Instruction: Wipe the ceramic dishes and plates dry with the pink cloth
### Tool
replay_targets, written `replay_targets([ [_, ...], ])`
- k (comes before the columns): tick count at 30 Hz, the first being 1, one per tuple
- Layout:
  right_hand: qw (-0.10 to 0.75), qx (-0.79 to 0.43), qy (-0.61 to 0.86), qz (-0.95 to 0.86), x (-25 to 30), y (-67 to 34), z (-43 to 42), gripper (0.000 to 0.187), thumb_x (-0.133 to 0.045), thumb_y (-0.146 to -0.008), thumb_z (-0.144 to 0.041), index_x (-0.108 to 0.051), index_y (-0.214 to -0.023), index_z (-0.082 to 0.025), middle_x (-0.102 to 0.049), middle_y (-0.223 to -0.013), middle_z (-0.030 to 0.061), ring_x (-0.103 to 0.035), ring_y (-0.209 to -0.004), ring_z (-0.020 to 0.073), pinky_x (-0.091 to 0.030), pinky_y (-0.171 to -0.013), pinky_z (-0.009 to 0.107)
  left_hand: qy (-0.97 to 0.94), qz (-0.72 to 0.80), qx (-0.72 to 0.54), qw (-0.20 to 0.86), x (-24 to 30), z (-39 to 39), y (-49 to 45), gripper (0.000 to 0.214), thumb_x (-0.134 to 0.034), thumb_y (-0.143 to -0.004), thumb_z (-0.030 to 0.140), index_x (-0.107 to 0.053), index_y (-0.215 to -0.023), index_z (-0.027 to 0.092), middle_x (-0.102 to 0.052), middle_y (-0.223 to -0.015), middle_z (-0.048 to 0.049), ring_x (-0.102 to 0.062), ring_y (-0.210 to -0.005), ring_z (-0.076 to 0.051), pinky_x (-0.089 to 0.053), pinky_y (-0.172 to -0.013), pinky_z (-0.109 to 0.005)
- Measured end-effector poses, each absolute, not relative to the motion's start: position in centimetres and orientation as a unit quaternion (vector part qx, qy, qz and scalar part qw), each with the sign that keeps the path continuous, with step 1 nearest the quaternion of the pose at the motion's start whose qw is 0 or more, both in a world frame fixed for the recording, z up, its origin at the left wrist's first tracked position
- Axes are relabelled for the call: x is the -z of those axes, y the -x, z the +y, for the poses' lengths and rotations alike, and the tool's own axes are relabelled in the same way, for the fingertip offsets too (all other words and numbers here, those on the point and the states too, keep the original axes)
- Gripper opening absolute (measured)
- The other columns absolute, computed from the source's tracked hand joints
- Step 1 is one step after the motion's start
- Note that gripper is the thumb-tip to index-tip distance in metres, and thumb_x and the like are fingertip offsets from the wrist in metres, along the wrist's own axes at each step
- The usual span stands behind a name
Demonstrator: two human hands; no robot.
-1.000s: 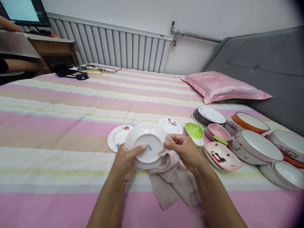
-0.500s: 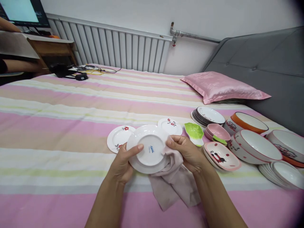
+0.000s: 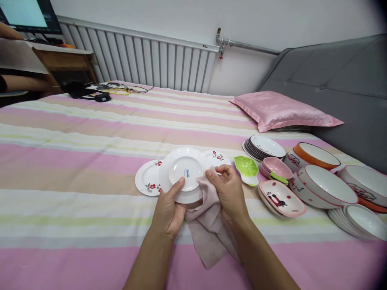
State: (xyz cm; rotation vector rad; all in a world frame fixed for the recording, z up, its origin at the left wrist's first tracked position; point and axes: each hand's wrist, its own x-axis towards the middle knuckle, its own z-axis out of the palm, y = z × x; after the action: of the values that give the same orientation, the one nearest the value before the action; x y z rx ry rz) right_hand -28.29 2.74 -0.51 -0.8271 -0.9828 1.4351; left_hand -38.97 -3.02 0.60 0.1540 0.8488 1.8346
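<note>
A white plate (image 3: 186, 161) is held up with its underside and blue maker's mark facing me. My left hand (image 3: 169, 207) grips its lower edge, thumb lying on the base. In my right hand (image 3: 228, 189) is a greyish-pink cloth (image 3: 208, 217), pinched against the plate's right rim; the rest of the cloth hangs down toward the bed. Behind the held plate, a flower-patterned plate (image 3: 146, 177) lies on the left, and a second flowered plate (image 3: 218, 156) shows on the right, partly covered.
Right of my hands are a green leaf-shaped dish (image 3: 246, 169), a cat-pattern dish (image 3: 282, 199), pink bowls (image 3: 276, 167), stacked plates (image 3: 267, 146), large bowls (image 3: 329, 187) and small white bowls (image 3: 365, 221). A pink pillow (image 3: 284, 108) lies behind. Cables and a person's limbs are at far left.
The held plate has moved slightly up and turned a little. My left hand has shifted right and down along its edge. My right hand with the cloth has moved slightly left.
</note>
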Motion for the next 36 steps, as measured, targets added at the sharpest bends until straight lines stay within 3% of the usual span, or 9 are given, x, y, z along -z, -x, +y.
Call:
replay_targets([
  [4, 0.564, -0.525, 0.369, -0.520, 0.4, 28.0, 2.6, 0.019, -0.068, -0.072, -0.032, -0.053, -0.074, -0.020, -0.054, -0.072, -0.0032, -0.054, -0.070, 0.0106, -0.044, -0.064, 0.021, -0.047, 0.356, -0.777, 0.517, -0.5, -2.9, 39.1, 0.047, -0.064, -0.070, 0.002, -0.057, -0.114, 0.018, -0.065, -0.112, -0.0089, -0.063, -0.097, -0.021, -0.053, -0.084, -0.036],
  [8, 0.516, -0.450, 0.352, -0.638, 0.2, 28.0, 2.5, 0.020, -0.067, -0.072, -0.031, -0.064, -0.088, -0.019, -0.059, -0.095, 0.0042, -0.057, -0.092, 0.0179, -0.046, -0.078, 0.029, -0.039, 0.346, -0.800, 0.489, -0.5, -2.7, 39.4, 0.045, -0.062, -0.071, -0.001, -0.059, -0.111, 0.018, -0.065, -0.112, -0.0084, -0.063, -0.097, -0.020, -0.054, -0.080, -0.031],
  [11, 0.496, -0.374, 0.344, -0.705, 0.2, 28.2, 2.4, 0.026, -0.069, -0.070, -0.023, -0.067, -0.095, -0.022, -0.058, -0.104, 0.0049, -0.054, -0.102, 0.0192, -0.043, -0.090, 0.033, -0.026, 0.338, -0.812, 0.475, -0.5, -2.6, 39.6, 0.043, -0.060, -0.071, -0.002, -0.060, -0.109, 0.017, -0.065, -0.112, -0.0083, -0.063, -0.098, -0.020, -0.055, -0.078, -0.029],
  [20, 0.569, -0.283, 0.348, -0.689, 0.6, 28.1, 2.8, 0.016, -0.060, -0.079, -0.019, -0.070, -0.090, -0.024, -0.062, -0.089, 0.0032, -0.059, -0.087, 0.0157, -0.047, -0.082, 0.032, -0.077, 0.348, -0.798, 0.487, -0.4, -3.1, 39.2, 0.050, -0.065, -0.069, 0.003, -0.057, -0.114, 0.023, -0.065, -0.112, -0.0061, -0.060, -0.103, -0.022, -0.053, -0.082, -0.035],
  [24, 0.586, -0.257, 0.362, -0.678, 0.3, 27.7, 3.1, 0.016, -0.059, -0.080, -0.021, -0.070, -0.091, -0.024, -0.063, -0.087, 0.0035, -0.059, -0.085, 0.0164, -0.047, -0.080, 0.033, -0.140, 0.373, -0.783, 0.477, -0.1, -3.2, 39.1, 0.053, -0.070, -0.065, 0.008, -0.058, -0.115, 0.024, -0.067, -0.107, -0.0042, -0.059, -0.103, -0.020, -0.051, -0.083, -0.028],
  [33, 0.611, -0.243, 0.338, -0.673, -0.2, 27.0, 3.5, 0.017, -0.058, -0.081, -0.017, -0.069, -0.093, -0.022, -0.064, -0.086, 0.0028, -0.059, -0.085, 0.0157, -0.046, -0.080, 0.032, -0.297, 0.504, -0.675, 0.450, 0.4, -3.7, 39.2, 0.024, -0.074, -0.062, 0.021, -0.068, -0.081, 0.010, -0.071, -0.079, -0.0080, -0.064, -0.084, -0.023, -0.052, -0.076, -0.031],
  [36, 0.606, -0.241, 0.337, -0.679, -0.4, 26.9, 3.4, 0.017, -0.060, -0.080, -0.017, -0.069, -0.094, -0.022, -0.063, -0.085, 0.0029, -0.059, -0.084, 0.0152, -0.046, -0.077, 0.030, -0.337, 0.540, -0.623, 0.454, 0.4, -3.8, 39.3, 0.027, -0.073, -0.062, 0.023, -0.068, -0.086, 0.009, -0.071, -0.081, -0.0093, -0.064, -0.081, -0.025, -0.053, -0.069, -0.032],
])
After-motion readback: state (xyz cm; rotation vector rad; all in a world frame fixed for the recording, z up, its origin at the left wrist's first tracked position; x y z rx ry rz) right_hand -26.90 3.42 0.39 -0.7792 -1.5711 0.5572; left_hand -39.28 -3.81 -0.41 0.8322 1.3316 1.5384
